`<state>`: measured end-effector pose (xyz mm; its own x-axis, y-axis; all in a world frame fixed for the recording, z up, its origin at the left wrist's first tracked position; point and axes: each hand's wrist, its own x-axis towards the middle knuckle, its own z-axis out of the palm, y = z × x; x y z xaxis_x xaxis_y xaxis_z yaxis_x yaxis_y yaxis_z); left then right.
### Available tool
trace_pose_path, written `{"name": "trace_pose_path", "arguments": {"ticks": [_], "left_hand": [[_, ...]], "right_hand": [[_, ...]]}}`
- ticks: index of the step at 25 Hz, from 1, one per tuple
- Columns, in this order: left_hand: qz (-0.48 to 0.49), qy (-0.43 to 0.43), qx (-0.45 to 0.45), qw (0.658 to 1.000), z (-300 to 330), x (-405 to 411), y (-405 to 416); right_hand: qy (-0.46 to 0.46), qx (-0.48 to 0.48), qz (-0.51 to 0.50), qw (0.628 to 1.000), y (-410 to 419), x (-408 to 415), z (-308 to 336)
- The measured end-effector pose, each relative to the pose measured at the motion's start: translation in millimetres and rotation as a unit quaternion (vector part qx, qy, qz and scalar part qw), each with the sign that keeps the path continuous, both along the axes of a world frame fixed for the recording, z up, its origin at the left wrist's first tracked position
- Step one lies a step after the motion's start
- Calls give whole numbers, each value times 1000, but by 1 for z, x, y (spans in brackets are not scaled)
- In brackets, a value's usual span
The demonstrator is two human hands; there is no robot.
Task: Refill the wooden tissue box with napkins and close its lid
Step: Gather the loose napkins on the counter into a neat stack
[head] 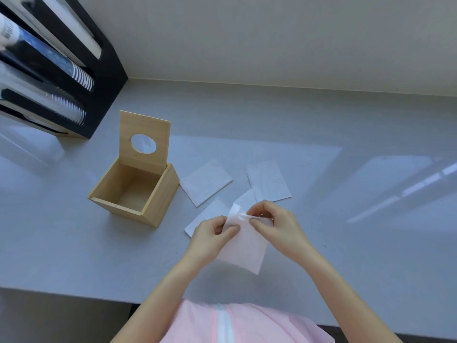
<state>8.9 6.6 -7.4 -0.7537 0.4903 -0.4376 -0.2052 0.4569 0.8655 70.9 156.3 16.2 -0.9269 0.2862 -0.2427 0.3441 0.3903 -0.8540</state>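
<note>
The wooden tissue box (158,201) stands on the grey counter left of centre, empty inside. Its lid (144,144), with a round hole, stands upright at the back. A white napkin (243,246) hangs above the counter between my hands. My left hand (212,235) pinches its upper left edge and my right hand (274,224) pinches its top corner. Flat on the counter lie several more napkins: one (205,181) right of the box, another (269,180) farther right, and a third (207,216) partly hidden under my hands.
A black rack (99,78) holding stacked cups fills the back left corner. A wall (272,38) runs along the back of the counter (346,243). The counter's front edge lies just before my pink garment (247,323).
</note>
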Motion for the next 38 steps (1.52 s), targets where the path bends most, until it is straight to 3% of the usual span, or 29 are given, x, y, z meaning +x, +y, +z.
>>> {"name": "trace_pose_path", "arguments": {"ticks": [4, 6, 9, 13, 20, 23, 27, 33, 38], "left_hand": [[27, 15, 6, 999, 1, -1, -2], [55, -1, 22, 998, 0, -3, -5], [77, -3, 26, 997, 0, -4, -11], [89, -12, 40, 995, 3, -3, -11], [116, -25, 43, 992, 0, -4, -15], [124, -27, 42, 991, 0, -4, -16], [142, -43, 43, 988, 2, -6, -19], [175, -57, 35, 982, 5, -9, -23], [164, -86, 59, 981, 5, -9, -24]], "right_hand": [[-19, 11, -81, 996, 12, -3, -9], [-65, 89, -138, 984, 20, -4, -19], [-158, 222, -102, 957, 23, -6, -31], [-174, 312, -62, 932, 20, -12, -35], [-181, 252, -90, 946, 17, -18, -36], [-167, 172, -128, 962, 15, -18, -37], [-132, -29, -157, 978, 21, -17, -34], [-110, -357, -124, 919, 26, -7, -13], [-69, -441, -86, 891, 15, -6, -1]]}}
